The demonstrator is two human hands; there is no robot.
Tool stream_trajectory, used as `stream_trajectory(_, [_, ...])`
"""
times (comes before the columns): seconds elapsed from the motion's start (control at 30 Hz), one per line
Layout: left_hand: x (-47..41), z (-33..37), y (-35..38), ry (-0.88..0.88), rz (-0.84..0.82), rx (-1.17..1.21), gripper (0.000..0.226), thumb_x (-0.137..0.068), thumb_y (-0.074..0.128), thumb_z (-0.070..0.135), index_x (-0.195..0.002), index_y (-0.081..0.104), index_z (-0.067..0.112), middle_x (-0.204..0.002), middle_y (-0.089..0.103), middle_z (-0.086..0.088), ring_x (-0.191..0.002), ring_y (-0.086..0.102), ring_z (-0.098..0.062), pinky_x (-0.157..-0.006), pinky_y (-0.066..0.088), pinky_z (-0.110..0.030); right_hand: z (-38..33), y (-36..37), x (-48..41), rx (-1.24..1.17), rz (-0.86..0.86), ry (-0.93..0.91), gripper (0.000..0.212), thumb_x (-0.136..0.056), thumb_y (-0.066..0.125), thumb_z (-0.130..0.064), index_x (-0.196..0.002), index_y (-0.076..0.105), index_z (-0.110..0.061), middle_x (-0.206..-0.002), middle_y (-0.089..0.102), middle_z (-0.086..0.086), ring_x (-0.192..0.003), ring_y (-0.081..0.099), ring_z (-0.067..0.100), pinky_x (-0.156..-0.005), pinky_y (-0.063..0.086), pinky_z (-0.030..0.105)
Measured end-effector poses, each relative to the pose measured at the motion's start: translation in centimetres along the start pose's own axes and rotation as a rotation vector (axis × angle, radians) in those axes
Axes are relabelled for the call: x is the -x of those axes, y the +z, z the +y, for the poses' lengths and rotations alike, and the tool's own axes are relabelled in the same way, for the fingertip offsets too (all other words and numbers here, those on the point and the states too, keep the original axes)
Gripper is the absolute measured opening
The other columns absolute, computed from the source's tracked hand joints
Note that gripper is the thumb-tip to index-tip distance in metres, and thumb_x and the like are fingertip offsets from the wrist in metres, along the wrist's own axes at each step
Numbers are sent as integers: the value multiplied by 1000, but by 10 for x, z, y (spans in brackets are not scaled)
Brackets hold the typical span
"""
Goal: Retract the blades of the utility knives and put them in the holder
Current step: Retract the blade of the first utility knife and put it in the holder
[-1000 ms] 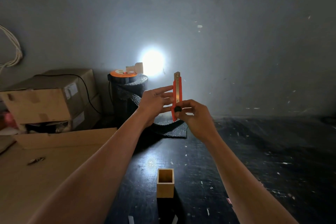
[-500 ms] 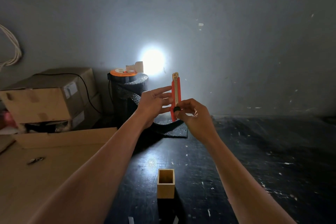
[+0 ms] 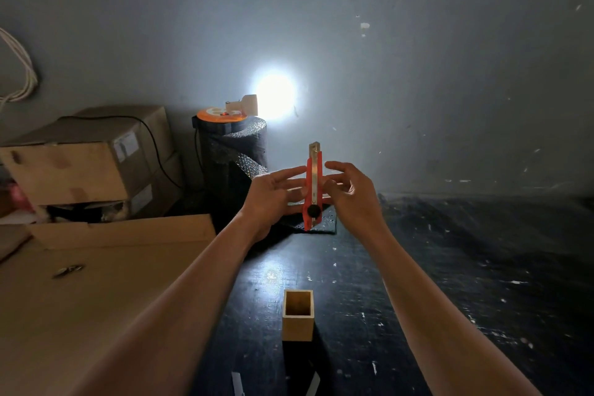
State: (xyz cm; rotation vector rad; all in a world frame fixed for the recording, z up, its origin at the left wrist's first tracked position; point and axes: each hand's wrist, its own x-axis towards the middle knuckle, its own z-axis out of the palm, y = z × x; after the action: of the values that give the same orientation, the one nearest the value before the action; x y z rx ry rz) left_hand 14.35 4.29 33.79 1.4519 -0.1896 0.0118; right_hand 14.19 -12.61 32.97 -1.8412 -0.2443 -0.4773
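Observation:
An orange utility knife (image 3: 313, 186) stands upright in the air above the dark table, with its black slider knob low on the handle. Only a short metal tip shows at its top end. My left hand (image 3: 273, 199) touches the knife from the left, fingers reaching behind it. My right hand (image 3: 352, 194) touches it from the right with spread fingers. The knife is held between the fingertips of both hands. A small square wooden holder (image 3: 298, 329) stands below the hands, nearer to me, and its opening shows nothing inside.
Cardboard boxes (image 3: 80, 164) are stacked at the left, with a flat cardboard sheet (image 3: 96, 292) in front of them. A black roll (image 3: 233, 154) topped by an orange reel stands behind my left hand. A bright lamp shines against the wall.
The metal blade sticks out less at the knife's top than before. My right thumb has come off the black slider, and the right fingers have spread along the knife's right side.

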Motion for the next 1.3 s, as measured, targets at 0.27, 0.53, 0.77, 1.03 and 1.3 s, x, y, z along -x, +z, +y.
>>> stream_trajectory(0.27, [-6, -56, -11, -103, -8, -1, 46, -87, 60, -21, -123, 72, 5, -103, 81, -16, -90, 79, -31, -75, 65, -38, 36, 15, -7, -68, -61, 123, 12, -94, 74, -24, -106, 73, -22, -91, 76, -8, -74, 77, 3, -60, 60, 18])
stream_trajectory(0.53, [-12, -167, -41, -279, 123, -412, 40, -93, 65, -1, -132, 68, 8, -119, 75, -9, -107, 73, -22, -82, 62, -30, 111, 42, 0, -110, -127, 330, 13, -92, 75, -11, -104, 71, -8, -99, 76, 15, -91, 78, 29, -74, 66, 38])
stream_trajectory(0.77, [2, -248, -46, -490, 16, -655, 97, -80, 85, 11, -160, 31, 16, -155, 47, -15, -140, 50, -33, -107, 50, -47, 193, 73, 20, 51, -187, 466, 15, -94, 69, -7, -92, 66, -22, -92, 74, 3, -90, 75, 24, -83, 64, 50])
stream_trajectory(1.03, [8, -296, -48, -542, -48, -684, 98, -80, 86, 23, -161, 30, 18, -154, 51, -7, -139, 52, -27, -113, 44, -47, 245, 97, 55, 250, -275, 522, 6, -94, 69, -16, -100, 68, -17, -97, 73, -1, -93, 70, 20, -78, 57, 32])
stream_trajectory(1.3, [11, -309, -52, -509, 2, -636, 93, -80, 86, 19, -159, 36, 24, -145, 59, -1, -130, 59, -21, -103, 48, -35, 261, 103, 63, 380, -322, 521, 11, -91, 64, -12, -99, 68, -18, -95, 74, 2, -87, 68, 20, -70, 49, 28])
